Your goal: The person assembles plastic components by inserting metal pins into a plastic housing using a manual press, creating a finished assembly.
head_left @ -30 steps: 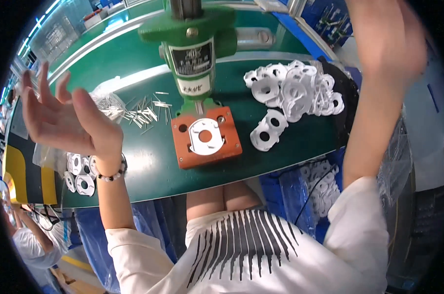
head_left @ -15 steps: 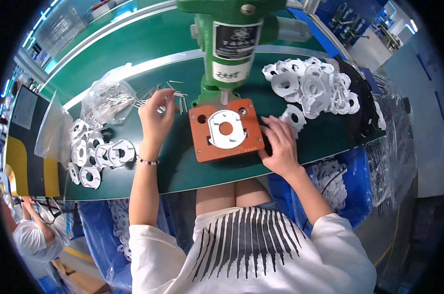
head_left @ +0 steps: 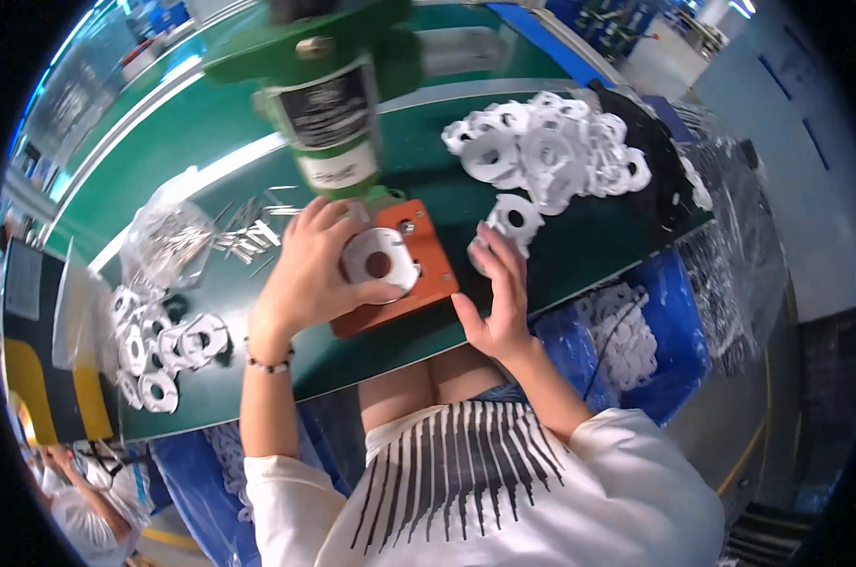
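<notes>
Beneath the green press (head_left: 329, 123) lies an orange fixture block (head_left: 432, 269). A white plastic ring part (head_left: 404, 257) with a round centre hole sits on it. My left hand (head_left: 305, 269) reaches over the block's left side, thumb on the part's near edge and fingers at its far edge, closed around it. To the right of the block, my right hand (head_left: 499, 298) holds nothing, its fingers apart. Its fingertips are close to a loose white ring part (head_left: 517, 217); whether they touch is unclear.
A pile of white parts (head_left: 551, 156) covers the back right of the green table. Loose metal pins (head_left: 248, 241), a bag of pins (head_left: 170, 236) and more white parts (head_left: 159, 345) lie left. Blue bins (head_left: 669, 354) with parts stand below the table edge.
My left hand has come from beside the metal pins onto the white ring part on the block. The right hand has come away from the block's right edge. The view has turned.
</notes>
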Tool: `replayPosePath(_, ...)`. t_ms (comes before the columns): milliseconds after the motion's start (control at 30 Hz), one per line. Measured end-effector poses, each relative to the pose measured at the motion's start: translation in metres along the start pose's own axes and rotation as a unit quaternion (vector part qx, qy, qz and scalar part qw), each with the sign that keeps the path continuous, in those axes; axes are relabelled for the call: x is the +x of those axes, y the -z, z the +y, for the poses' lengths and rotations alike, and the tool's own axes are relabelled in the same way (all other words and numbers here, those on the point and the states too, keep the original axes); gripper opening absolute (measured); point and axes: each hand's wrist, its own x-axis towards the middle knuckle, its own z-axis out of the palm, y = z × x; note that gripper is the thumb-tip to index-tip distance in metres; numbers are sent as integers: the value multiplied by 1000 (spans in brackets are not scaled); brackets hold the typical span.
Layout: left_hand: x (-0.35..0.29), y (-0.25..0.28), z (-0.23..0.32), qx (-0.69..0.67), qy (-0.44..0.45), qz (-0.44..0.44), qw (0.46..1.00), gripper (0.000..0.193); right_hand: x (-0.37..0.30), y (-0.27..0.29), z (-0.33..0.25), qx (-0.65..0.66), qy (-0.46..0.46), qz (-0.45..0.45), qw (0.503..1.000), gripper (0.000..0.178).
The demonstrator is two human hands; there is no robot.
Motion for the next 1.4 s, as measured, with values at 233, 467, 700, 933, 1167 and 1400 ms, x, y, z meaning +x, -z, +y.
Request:
replayPosePath(233, -38, -23, -1, -138, 74, 235, 959, 70, -17, 26, 42, -99, -86, -56, 990, 35)
replayPosePath(467, -119, -7, -66, 36, 250, 405, 879, 65, -3, 23, 36, -85, -86, 79, 990, 24)
replayPosePath(700, -149, 24, -139, 339, 290, 212, 869, 62, 20, 22, 18, 588, -391, 162, 689, 24)
replayPosePath(933, -80, 17, -4, 171, 92, 350, 916, 36, 17, 16, -13, 587, -361, 85, 720, 29)
replayPosePath(1167, -20, -35, 72, -381, 129, 168, 900, 36, 21, 16, -37, 548, -336, 47, 764, 29)
replayPosePath(1400, -22, -25, 60, -414, 150, 68, 895, 31, 21, 19, -33, 515, -299, -59, 801, 45)
